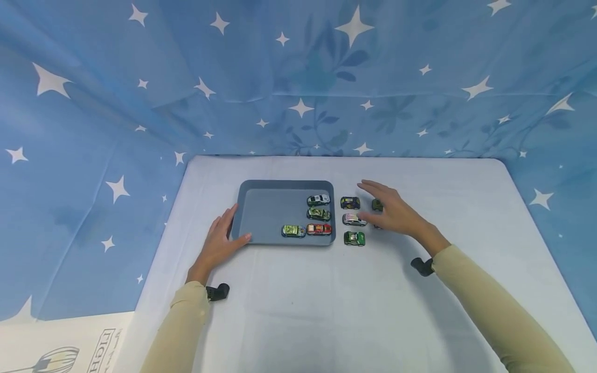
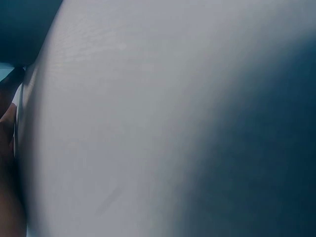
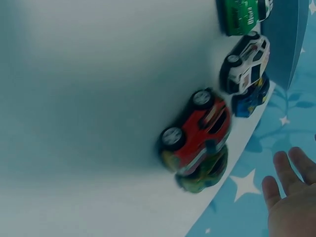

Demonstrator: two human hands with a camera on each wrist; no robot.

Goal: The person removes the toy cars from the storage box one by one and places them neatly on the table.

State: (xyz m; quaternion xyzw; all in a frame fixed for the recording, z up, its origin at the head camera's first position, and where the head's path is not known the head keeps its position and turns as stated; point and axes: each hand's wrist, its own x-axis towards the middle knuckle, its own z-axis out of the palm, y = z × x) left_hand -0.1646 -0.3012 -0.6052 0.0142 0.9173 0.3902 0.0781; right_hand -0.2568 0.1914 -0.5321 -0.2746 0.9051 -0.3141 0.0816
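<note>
Head view: four toy cars (image 1: 318,214) sit in the tray (image 1: 263,210), five outside. Left hand (image 1: 219,243) rests flat, fingers straight, touching its rim; right hand (image 1: 392,210) hovers spread, holding nothing.

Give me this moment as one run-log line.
left hand: open, touching tray corner | right hand: open, hovering over loose toy cars | tray: four cars inside

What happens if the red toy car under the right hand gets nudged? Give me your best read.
The red toy car stands on four wheels on the smooth table, so a push along its length would probably roll it. It looks small and rigid, likely light enough for the right hand to lift easily. A sideways nudge may skid it into the green car beside it.
</note>
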